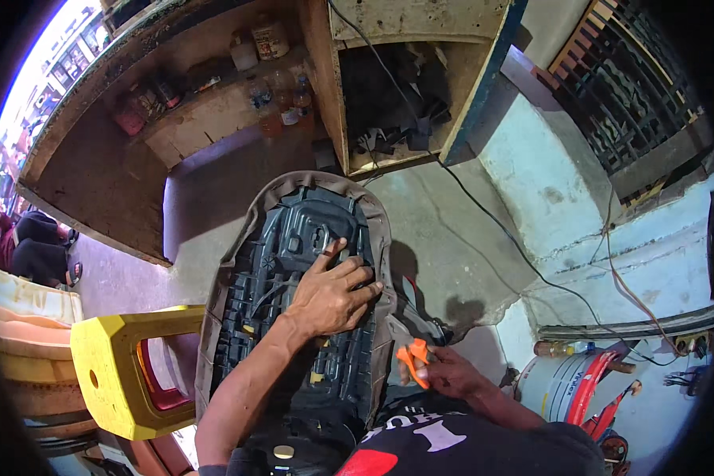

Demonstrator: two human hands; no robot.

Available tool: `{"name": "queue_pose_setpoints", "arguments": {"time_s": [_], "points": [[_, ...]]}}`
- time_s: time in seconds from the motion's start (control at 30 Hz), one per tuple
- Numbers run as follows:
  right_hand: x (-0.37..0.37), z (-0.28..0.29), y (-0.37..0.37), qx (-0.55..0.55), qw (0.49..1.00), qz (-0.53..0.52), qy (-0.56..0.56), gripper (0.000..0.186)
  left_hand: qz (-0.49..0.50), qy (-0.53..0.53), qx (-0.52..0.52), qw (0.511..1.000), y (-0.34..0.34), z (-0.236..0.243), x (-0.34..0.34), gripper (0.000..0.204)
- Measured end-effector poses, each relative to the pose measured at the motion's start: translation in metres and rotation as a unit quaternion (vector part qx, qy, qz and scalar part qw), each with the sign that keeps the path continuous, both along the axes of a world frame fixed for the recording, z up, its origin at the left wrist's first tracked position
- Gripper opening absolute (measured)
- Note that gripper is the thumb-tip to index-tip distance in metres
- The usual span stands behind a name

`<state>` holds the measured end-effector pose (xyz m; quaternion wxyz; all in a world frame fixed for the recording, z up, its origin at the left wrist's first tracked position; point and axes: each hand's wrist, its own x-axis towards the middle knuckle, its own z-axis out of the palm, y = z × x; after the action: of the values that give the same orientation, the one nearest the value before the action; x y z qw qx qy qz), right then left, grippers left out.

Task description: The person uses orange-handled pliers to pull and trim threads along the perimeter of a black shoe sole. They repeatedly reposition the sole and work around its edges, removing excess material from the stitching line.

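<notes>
An upturned motorcycle seat [293, 246] lies lengthwise before me, its ribbed black plastic base facing up. A brown cover [382, 230] is folded over its rim all the way round the far end. My left hand [333, 297] rests across the base with fingers spread, the fingertips touching the cover's folded right edge and the thumb pointing to the far end. Close to my body, just right of the seat, my right hand [444, 371] is closed on orange-handled scissors [417, 361]; their blades cannot be made out.
A yellow plastic stool [107, 381] stands against the seat's left side. Ahead is a wooden cabinet [325, 103] with bottles [282, 99] on a shelf. A black cable [516, 246] runs across the right floor. A white bucket [551, 389] lies at right. Another person's legs [44, 250] show far left.
</notes>
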<state>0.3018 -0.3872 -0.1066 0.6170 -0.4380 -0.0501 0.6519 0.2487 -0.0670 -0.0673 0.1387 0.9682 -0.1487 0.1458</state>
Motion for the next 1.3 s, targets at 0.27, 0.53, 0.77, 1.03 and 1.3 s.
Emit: {"name": "queue_pose_setpoints", "arguments": {"time_s": [0.27,0.53,0.77,1.03,1.3], "points": [[-0.006,-0.002,0.007,0.009,0.988,-0.075,0.133,0.038,-0.005,-0.003,0.001,1.000,-0.001,0.000,0.001,0.038],[-0.005,0.007,0.022,-0.111,0.784,0.081,-0.606,0.045,-0.001,0.014,0.012,1.000,0.001,0.005,0.003,0.037],[0.006,0.037,0.028,-0.039,0.998,-0.038,0.020,0.042,-0.004,0.001,-0.003,1.000,-0.002,0.009,0.003,0.029],[-0.002,0.034,0.039,-0.102,0.958,-0.018,-0.268,0.033,-0.007,-0.006,0.004,1.000,-0.001,0.002,0.003,0.038],[-0.008,0.006,0.032,-0.077,0.798,-0.026,-0.597,0.031,-0.008,0.001,-0.004,1.000,-0.002,0.004,0.001,0.032]]}}
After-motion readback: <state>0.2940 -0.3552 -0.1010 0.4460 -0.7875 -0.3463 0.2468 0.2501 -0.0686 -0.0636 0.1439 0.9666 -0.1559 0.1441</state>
